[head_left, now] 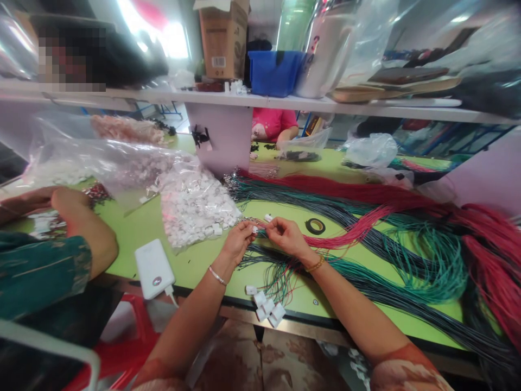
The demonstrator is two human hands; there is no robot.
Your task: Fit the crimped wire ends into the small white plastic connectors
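Looking down at a light-green desk (191,271). At its middle, a small white connector (255,229) pinched between thumb and fingers of the left hand (239,239). Just beside it, the right hand (290,238), fingertips drawn together on thin wires (262,232); too fine to count. Just beyond those fingertips, a second white piece (268,218). Near the front edge, a cluster of white connectors (266,307), with thin wires fanned out behind. To the left, a clear bag (195,209) full of white pieces and, nearer, a white power bank (153,269) with a cable plugged in. To the right, a roll of black tape (308,226) and long bundles of red wires (366,231) and green wires (431,260). At far left, a co-worker's bent arm (87,228). Across the back, a shelf (163,96) bearing a cardboard box (225,41) and a blue bin (274,73).
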